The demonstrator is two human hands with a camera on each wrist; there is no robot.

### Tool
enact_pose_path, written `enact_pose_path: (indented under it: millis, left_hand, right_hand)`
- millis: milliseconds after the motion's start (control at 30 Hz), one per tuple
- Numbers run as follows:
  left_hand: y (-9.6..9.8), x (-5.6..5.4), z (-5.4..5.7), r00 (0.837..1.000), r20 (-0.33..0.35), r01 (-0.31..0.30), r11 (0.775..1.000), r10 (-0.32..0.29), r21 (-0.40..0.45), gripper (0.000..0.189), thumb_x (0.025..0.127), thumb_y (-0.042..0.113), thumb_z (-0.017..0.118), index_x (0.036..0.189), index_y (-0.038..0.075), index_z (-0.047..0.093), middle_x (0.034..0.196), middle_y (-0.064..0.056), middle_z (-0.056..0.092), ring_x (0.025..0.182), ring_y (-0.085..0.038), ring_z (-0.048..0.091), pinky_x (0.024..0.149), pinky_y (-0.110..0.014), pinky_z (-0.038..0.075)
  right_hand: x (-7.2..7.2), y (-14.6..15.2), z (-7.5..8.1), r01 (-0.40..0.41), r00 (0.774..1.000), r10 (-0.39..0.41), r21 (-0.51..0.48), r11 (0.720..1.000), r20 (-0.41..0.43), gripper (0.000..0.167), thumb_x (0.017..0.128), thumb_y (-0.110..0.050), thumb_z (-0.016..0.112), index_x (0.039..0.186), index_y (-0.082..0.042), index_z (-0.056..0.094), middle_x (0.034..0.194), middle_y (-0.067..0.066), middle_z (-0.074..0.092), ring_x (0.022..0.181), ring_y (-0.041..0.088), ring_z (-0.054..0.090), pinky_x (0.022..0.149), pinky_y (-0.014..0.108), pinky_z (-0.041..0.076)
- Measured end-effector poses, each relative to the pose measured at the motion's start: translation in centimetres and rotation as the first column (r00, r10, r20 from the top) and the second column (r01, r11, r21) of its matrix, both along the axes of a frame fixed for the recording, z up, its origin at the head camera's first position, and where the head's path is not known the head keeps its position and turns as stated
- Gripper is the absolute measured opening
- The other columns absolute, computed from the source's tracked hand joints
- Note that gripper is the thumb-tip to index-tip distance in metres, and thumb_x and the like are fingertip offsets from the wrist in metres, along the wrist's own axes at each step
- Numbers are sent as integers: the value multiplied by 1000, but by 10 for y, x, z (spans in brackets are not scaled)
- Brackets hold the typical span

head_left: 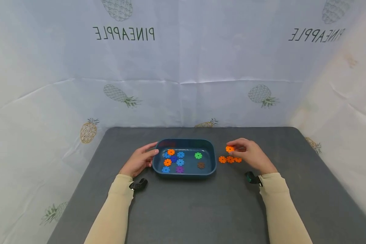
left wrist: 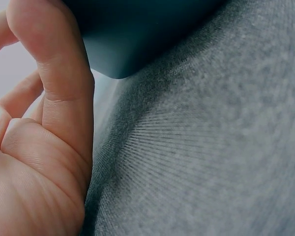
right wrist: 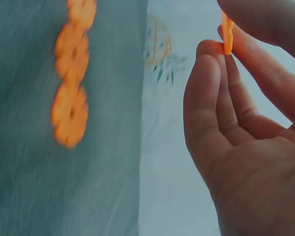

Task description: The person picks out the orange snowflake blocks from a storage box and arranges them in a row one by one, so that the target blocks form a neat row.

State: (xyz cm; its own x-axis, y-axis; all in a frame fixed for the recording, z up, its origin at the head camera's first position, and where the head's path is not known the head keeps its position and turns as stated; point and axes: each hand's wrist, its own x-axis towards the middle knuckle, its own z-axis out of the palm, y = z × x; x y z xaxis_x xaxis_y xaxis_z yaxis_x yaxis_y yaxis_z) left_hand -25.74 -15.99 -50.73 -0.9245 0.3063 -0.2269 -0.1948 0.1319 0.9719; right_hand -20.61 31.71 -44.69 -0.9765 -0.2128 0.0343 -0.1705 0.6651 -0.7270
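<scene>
My left hand (head_left: 138, 162) holds the left end of a dark blue-green tray (head_left: 186, 176), the thumb at its rim and the other fingers along the outer wall. In the left wrist view the tray's corner (left wrist: 123, 54) shows beside the fingers. Right of the tray, my right hand (head_left: 252, 155) pinches an orange notched disc (head_left: 229, 149) between thumb and fingertips, raised above the table. The right wrist view shows that disc (right wrist: 227, 34) edge-on. Just below the hand, a row of three orange discs (head_left: 222, 159) lies on the table, touching one another.
Inside the tray, several blue discs (head_left: 180, 155), two orange discs (head_left: 167, 162) and a purple disc (head_left: 180, 169) lie toward the left. A green disc (head_left: 198, 155) and a brown disc (head_left: 201, 165) lie at its right. Pineapple-print cloth (head_left: 183, 101) hangs behind the grey table (head_left: 195, 210).
</scene>
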Motion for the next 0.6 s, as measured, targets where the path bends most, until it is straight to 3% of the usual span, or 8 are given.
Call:
enact_pose_path:
  millis: [200,600]
  left_hand:
    - [-1,0,-1,1000,5,-4,1000,4,3,70,103,46,74,164,25,48,101,-3,65,73,-14,58,67,-24,54]
    - [0,-1,1,1000,22,-11,1000,11,6,71,102,47,76,163,26,49,103,-3,66,73,-15,58,67,-23,54]
  right_hand:
    - [3,22,-10,70,997,-71,36,997,22,40,103,-26,76,141,-13,71,140,14,66,121,34,66,107,59,55]
    - [5,42,-25,131,984,-146,135,982,101,44,104,-26,75,143,-8,69,144,23,63,127,42,62,105,62,53]
